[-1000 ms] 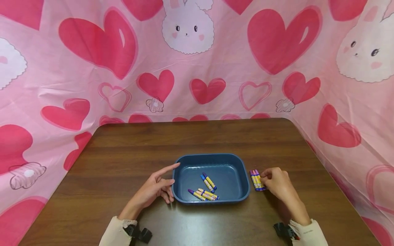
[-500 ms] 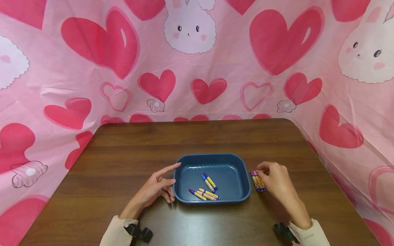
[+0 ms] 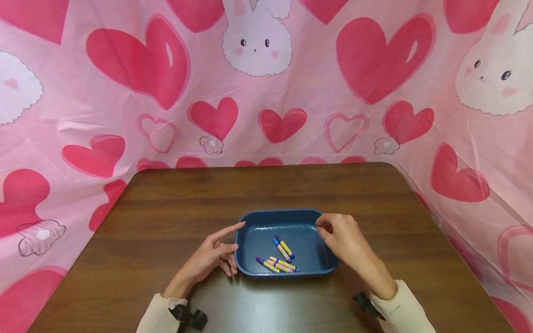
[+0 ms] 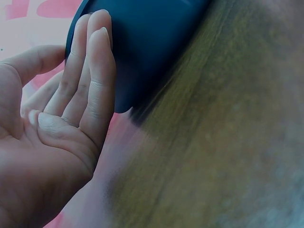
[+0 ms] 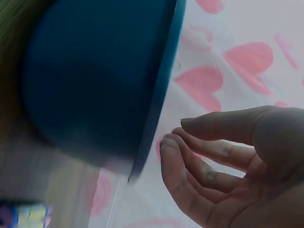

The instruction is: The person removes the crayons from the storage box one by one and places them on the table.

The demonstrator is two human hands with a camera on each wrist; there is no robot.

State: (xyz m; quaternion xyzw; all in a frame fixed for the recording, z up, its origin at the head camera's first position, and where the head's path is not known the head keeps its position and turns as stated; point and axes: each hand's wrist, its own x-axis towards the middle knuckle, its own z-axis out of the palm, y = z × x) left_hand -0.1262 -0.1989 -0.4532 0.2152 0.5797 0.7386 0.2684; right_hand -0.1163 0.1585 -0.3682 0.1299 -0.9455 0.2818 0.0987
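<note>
A blue rectangular tray (image 3: pixel 287 275) stands on the table, with several yellow-wrapped crayons (image 3: pixel 285 265) lying in its front half. Purple, blue and pale tips show among them. My left hand (image 3: pixel 208 256) rests at the tray's left end, its index finger and thumb touching the rim and the other fingers fairly straight along the outside. Over the tray's right end is my right hand (image 3: pixel 345 238), thumb and fingertips drawn together above the rim. Neither the head view nor the right wrist view shows clearly whether something is pinched there. In the right wrist view, loose crayons (image 5: pixel 23 216) lie beside the tray.
The brown wooden table (image 3: pixel 187 194) reaches back to a pink cloth (image 3: pixel 316 83) printed with hearts and rabbits, which also hangs along both sides. Black straps with small devices (image 3: pixel 189 317) sit at both wrists.
My right hand has risen from the crayons on the table and moved left over the tray's right end. It now hides those crayons in the head view. The left hand stays put.
</note>
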